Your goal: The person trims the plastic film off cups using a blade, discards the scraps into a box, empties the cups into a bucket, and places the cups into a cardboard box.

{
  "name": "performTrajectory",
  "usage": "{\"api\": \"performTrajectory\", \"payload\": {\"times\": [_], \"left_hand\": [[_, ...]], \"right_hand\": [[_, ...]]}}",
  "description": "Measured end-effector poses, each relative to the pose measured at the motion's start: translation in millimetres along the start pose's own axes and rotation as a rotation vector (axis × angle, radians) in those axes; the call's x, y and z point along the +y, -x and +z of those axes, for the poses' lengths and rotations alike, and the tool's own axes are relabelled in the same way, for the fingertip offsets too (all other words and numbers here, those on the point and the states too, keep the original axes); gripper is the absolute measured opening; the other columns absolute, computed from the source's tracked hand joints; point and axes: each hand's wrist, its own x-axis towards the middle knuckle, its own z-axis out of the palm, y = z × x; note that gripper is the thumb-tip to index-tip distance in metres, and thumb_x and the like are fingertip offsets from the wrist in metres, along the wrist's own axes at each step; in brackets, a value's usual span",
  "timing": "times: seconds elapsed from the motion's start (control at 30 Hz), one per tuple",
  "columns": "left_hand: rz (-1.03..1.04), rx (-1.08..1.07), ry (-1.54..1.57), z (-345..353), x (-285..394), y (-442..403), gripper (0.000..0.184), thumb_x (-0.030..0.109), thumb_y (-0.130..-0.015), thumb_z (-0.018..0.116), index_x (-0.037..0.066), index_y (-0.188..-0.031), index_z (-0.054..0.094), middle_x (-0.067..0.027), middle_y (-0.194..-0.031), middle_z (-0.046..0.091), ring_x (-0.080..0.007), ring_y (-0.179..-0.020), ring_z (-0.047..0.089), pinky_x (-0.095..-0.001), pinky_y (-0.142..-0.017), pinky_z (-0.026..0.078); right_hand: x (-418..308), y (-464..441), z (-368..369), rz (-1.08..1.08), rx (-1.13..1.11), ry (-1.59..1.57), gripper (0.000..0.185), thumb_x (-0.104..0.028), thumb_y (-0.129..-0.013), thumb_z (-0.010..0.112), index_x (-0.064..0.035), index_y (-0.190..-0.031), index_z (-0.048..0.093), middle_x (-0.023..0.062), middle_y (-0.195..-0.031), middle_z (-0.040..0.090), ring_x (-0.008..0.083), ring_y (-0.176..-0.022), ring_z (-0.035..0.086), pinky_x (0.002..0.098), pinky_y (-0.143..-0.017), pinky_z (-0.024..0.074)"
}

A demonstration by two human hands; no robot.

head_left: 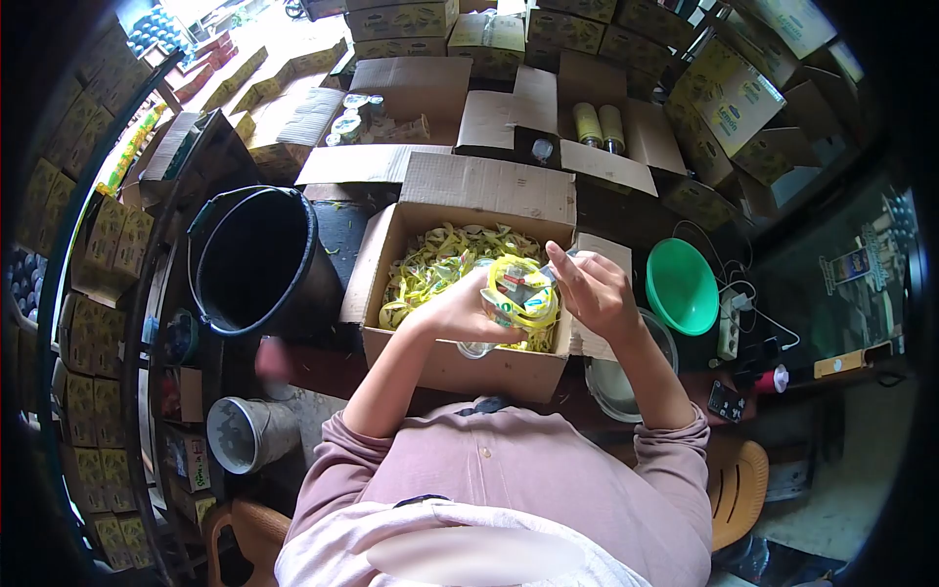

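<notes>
My left hand (468,311) is wrapped round a clear container with yellow-green strips (528,305) bunched about it, above the front right part of an open cardboard box (460,377). My right hand (595,292) is at the container's right side, thumb and fingers close together at its edge; what they pinch is too small to make out. Many yellow and white printed strips (430,262) fill the box. Another clear rounded piece (475,348) shows below my left hand, near the box's front wall.
A black bucket (256,262) stands left of the box, a grey bucket (245,434) lower left. To the right are a green bowl (682,286), a clear tub (634,377) and a power strip (729,323). Open cartons (416,83) with jars and bottles (599,127) stand behind.
</notes>
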Motion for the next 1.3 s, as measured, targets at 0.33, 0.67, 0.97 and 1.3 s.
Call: {"api": "performTrajectory", "payload": {"times": [0.33,0.67,0.97,1.3], "left_hand": [[-0.043,-0.211,0.213,6.6,0.2,0.0,0.051,0.012,-0.061,0.069,0.004,-0.107,0.049,-0.0036,-0.091,0.058,-0.0099,-0.082,0.054,-0.0248,-0.076,0.045],[0.040,-0.625,0.459,5.5,-16.4,-12.6,0.029,0.015,-0.062,0.069,0.000,-0.082,0.055,-0.0057,-0.076,0.057,-0.0134,-0.064,0.053,-0.0234,-0.056,0.042],[-0.122,-0.765,0.959,4.2,-31.3,-9.1,0.060,0.018,-0.064,0.073,-0.008,-0.108,0.042,-0.0190,-0.084,0.058,-0.0262,-0.078,0.059,-0.0327,-0.067,0.048],[0.101,0.194,0.008,-3.4,-10.3,5.0,0.061,0.020,-0.070,0.068,-0.001,-0.119,0.038,-0.0122,-0.110,0.048,-0.0204,-0.106,0.047,-0.0347,-0.088,0.040]], "right_hand": [[-9.0,3.6,-1.3,-0.026,-0.015,-0.060,0.051,-0.003,-0.066,0.061,0.0057,-0.115,0.049,0.0043,-0.073,0.059,0.0152,-0.064,0.058,0.0302,-0.064,0.0501],[-12.0,0.9,0.8,-0.066,0.017,-0.114,0.046,-0.005,-0.068,0.061,0.0050,-0.111,0.051,0.0087,-0.087,0.063,0.0178,-0.074,0.062,0.0311,-0.069,0.0509],[-14.1,-4.5,9.9,-0.048,0.060,-0.156,0.038,0.000,-0.070,0.060,0.0067,-0.106,0.053,0.0118,-0.076,0.061,0.0221,-0.065,0.060,0.0322,-0.062,0.0500],[3.7,-1.1,16.3,0.072,-0.010,0.062,0.051,-0.002,-0.069,0.057,-0.0006,-0.120,0.047,0.0047,-0.066,0.055,0.0173,-0.060,0.055,0.0299,-0.063,0.0478]]}}
